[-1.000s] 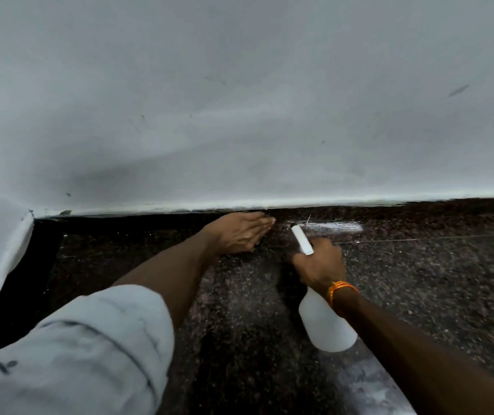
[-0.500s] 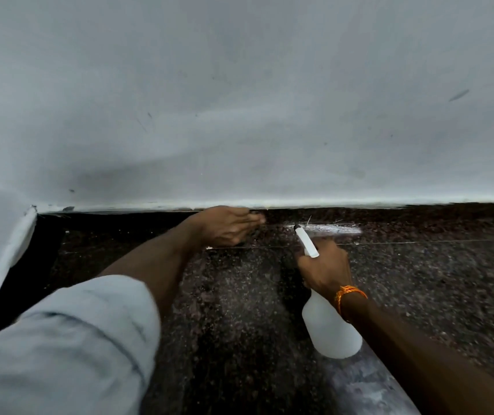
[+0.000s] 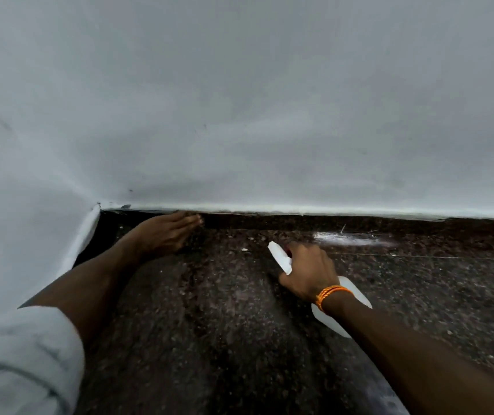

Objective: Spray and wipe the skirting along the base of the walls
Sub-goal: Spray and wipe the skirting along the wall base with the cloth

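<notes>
Nearest, dark speckled floor [image 3: 210,339] lies open between two forearms. The right hand [image 3: 308,274] curls its fingers round the neck of a white bottle [image 3: 350,307], nozzle aimed up-left, near the skirting [image 3: 419,232]. The left hand [image 3: 165,235] lies with straight fingers flat against that dark skirting, just right of the corner, under the wall's [image 3: 239,115] white lower edge.

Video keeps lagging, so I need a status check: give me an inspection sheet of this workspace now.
Surface: dark speckled floor.
Job's things: dark skirting, white streak on or near it; spray bottle tilted, nozzle toward skirting; no cloth seen.
Clutter: nothing seen.
Hands: left hand flat, fingers straight, at the skirting; right hand grips the spray bottle.
Cables: nothing seen.
Surroundings: white wall, corner at left; orange wristband.
</notes>
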`<state>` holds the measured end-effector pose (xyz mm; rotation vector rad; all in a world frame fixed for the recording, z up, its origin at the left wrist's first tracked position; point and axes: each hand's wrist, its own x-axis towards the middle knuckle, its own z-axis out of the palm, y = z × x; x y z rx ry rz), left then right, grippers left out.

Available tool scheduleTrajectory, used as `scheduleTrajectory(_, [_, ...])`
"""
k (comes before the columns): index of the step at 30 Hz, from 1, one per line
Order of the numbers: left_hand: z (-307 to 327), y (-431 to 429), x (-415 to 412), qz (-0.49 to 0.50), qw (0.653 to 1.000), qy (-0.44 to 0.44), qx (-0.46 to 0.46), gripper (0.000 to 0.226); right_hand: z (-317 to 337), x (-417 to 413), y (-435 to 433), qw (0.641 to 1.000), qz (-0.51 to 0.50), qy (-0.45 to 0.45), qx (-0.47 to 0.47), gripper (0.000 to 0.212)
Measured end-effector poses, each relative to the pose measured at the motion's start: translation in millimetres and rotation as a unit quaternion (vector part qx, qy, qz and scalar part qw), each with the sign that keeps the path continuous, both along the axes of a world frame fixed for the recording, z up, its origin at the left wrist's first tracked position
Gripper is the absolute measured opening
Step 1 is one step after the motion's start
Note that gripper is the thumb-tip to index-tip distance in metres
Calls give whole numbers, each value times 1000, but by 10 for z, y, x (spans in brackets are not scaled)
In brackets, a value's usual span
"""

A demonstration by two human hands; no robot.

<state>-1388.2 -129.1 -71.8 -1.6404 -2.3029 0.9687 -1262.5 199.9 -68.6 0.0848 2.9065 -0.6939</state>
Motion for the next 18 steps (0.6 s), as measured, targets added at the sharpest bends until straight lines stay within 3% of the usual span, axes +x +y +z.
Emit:
scheduleTrajectory(4, [47,-353,171,32,997,42,56,46,5,-97,-225,999,15,9,45,31])
scheduleTrajectory(9, [107,-257,204,34,995,27,86,53,47,-135,-342,997,32,2,69,35])
scheduleTrajectory(18, [-547,1223,-188,-194,975,-45,98,39,-26,-18,-73,998,-63,24,18,33])
